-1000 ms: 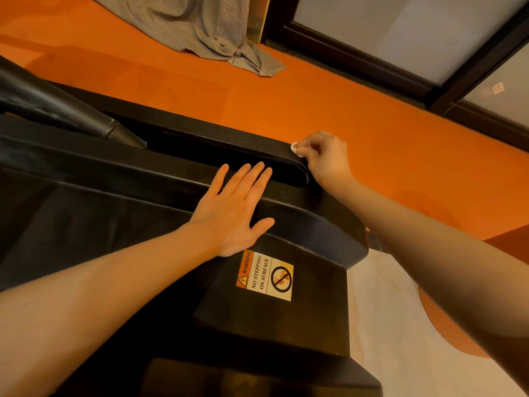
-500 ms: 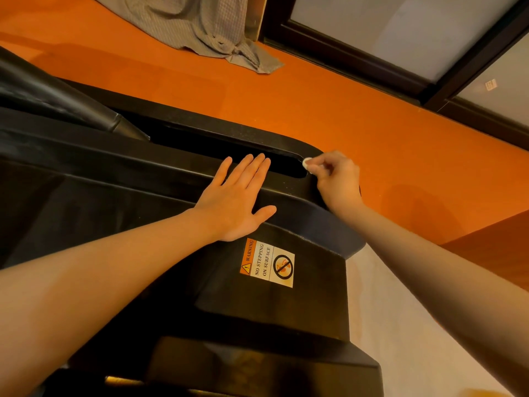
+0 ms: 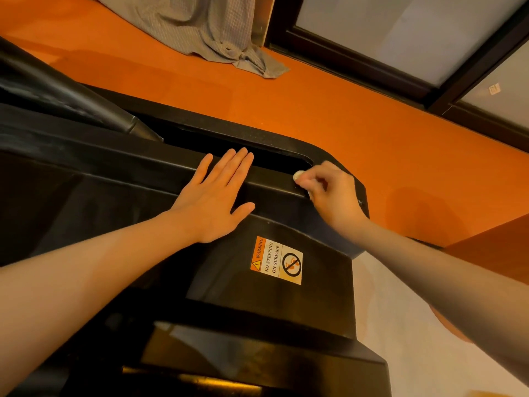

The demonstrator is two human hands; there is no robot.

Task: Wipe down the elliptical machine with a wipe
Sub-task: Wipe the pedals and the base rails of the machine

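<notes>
An orange floor (image 3: 329, 110) fills the upper half of the frame, with a crumpled grey cloth (image 3: 217, 32) lying at upper centre beside a dark-framed glass door (image 3: 400, 47) at upper right. The black elliptical machine (image 3: 286, 305) spreads across the centre and lower left, bearing a warning sticker (image 3: 277, 260) (it reads "NO STEPPING ON SURFACE") just below the middle. The left hand (image 3: 213, 196) lies flat on the machine's housing at centre, fingers straight and close together, thumb spread. Just right of it, the right hand (image 3: 329, 190) has its fingers curled round a small white wipe (image 3: 297, 176), pressing it against the rounded edge of the machine's dark slot.
</notes>
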